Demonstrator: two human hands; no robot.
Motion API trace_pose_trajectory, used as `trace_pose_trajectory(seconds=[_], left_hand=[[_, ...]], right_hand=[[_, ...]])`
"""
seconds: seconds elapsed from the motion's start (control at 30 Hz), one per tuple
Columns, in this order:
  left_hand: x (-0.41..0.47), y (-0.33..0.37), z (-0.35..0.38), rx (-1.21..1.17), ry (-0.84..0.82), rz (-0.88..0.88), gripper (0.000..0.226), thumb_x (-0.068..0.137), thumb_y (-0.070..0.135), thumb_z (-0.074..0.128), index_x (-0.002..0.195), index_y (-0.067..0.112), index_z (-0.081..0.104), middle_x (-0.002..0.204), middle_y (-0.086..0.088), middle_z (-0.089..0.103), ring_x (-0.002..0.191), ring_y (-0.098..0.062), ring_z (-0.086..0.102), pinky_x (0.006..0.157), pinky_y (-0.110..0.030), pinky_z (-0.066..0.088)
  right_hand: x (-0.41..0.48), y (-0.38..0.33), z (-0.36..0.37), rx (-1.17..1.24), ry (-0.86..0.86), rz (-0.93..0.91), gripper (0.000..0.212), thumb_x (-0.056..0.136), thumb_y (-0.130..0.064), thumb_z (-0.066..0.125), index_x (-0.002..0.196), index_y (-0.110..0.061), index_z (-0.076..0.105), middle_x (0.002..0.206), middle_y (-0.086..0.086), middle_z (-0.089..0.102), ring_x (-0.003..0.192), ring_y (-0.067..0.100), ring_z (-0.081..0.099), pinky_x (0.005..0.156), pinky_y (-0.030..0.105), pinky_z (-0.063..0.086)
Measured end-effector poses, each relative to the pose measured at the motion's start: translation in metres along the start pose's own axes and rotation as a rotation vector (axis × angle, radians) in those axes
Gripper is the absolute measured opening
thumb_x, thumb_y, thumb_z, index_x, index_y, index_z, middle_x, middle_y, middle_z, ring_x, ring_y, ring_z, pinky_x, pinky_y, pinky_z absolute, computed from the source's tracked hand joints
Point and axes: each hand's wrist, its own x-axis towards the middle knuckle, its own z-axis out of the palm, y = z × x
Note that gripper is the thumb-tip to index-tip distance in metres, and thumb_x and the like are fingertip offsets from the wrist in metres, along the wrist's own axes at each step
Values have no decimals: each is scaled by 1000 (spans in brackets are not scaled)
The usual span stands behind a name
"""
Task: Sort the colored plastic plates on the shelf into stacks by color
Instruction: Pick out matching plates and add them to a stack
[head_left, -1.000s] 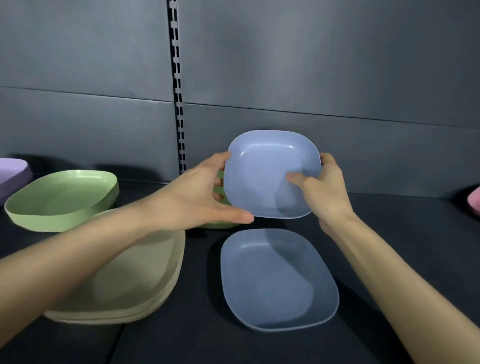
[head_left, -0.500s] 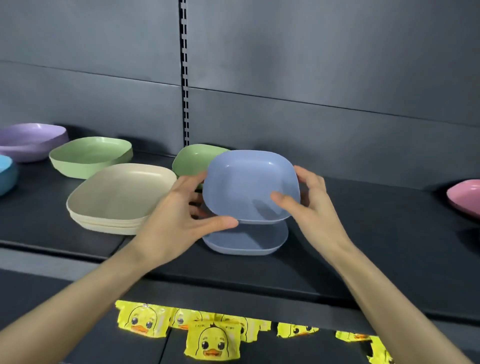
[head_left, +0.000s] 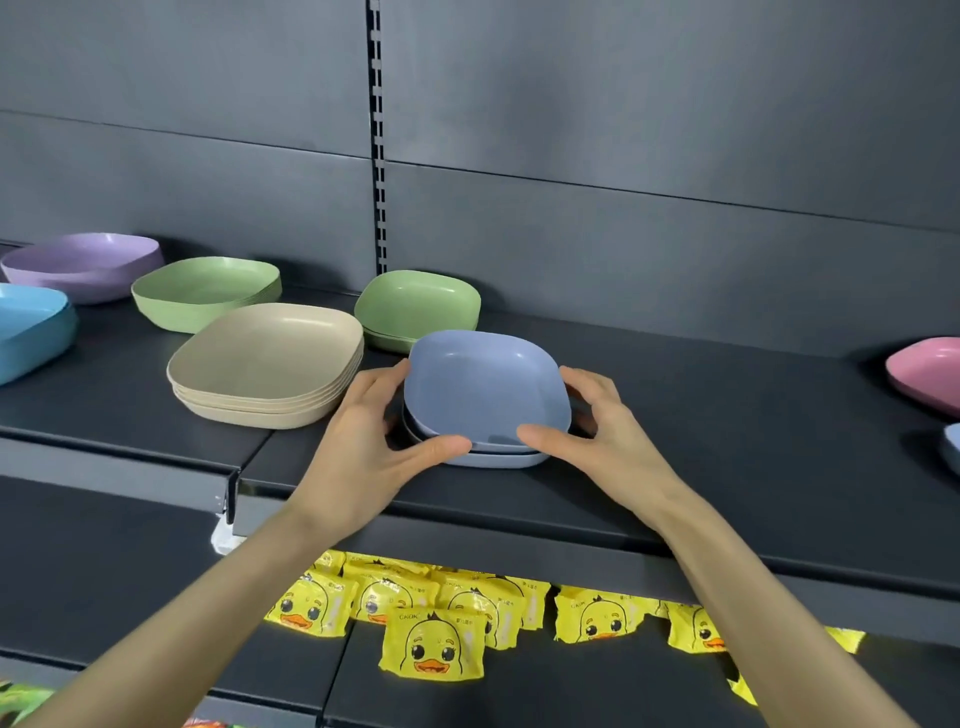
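On shelf (head_left: 727, 415) | periwinkle plates (head_left: 483, 384): 2, stacked | left hand (head_left: 363, 441), right hand (head_left: 602, 431) grip top

Two slim forearms (head_left: 208, 597) are shown bare from the view's lower edge to the wrists; the left hand (head_left: 363, 447) and the right hand (head_left: 608, 441) are likewise left uncovered.
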Motion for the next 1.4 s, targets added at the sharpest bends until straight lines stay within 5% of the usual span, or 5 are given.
trace_pose_trajectory(seconds=[0.17, 0.37, 0.87, 1.07, 1.4], left_hand=[[-1, -4, -2, -9, -44, -57, 87, 55, 49, 72, 134, 27, 45, 128, 7, 43, 110, 7, 49, 95, -18, 43], [3, -3, -7, -71, -126, -61, 62, 62, 39, 78, 118, 40, 51, 122, 11, 47, 122, -8, 46, 95, -21, 45], [3, 2, -6, -121, -159, -45, 34, 78, 19, 74, 106, 34, 60, 116, 1, 61, 105, -8, 60, 90, -21, 48], [8, 9, -10, 155, -83, 14, 50, 81, 30, 70, 125, 10, 56, 128, -4, 48, 117, -17, 51, 102, -35, 44], [51, 107, 12, 652, -116, 269, 40, 87, 37, 60, 122, 19, 57, 128, -4, 52, 126, -25, 36, 100, -36, 31]], right_hand=[[1, 4, 3, -22, -11, -4, 56, 76, -34, 74, 125, -34, 46, 130, -13, 37, 110, -1, 48, 84, 8, 38], [1, 4, 4, -45, 23, -14, 57, 75, -37, 74, 126, -27, 51, 127, -12, 40, 105, -3, 50, 74, 6, 43], [-6, -4, 10, -178, 131, -11, 50, 83, -39, 67, 128, -21, 55, 124, -3, 49, 107, 10, 53, 88, 19, 42], [-12, -12, -6, -310, 145, 56, 56, 87, -38, 62, 134, -11, 47, 131, 6, 53, 112, 16, 54, 89, 23, 41], [-41, -61, -109, -688, 218, 102, 53, 88, -37, 62, 133, -12, 48, 136, 8, 47, 119, 24, 49, 96, 32, 40]])
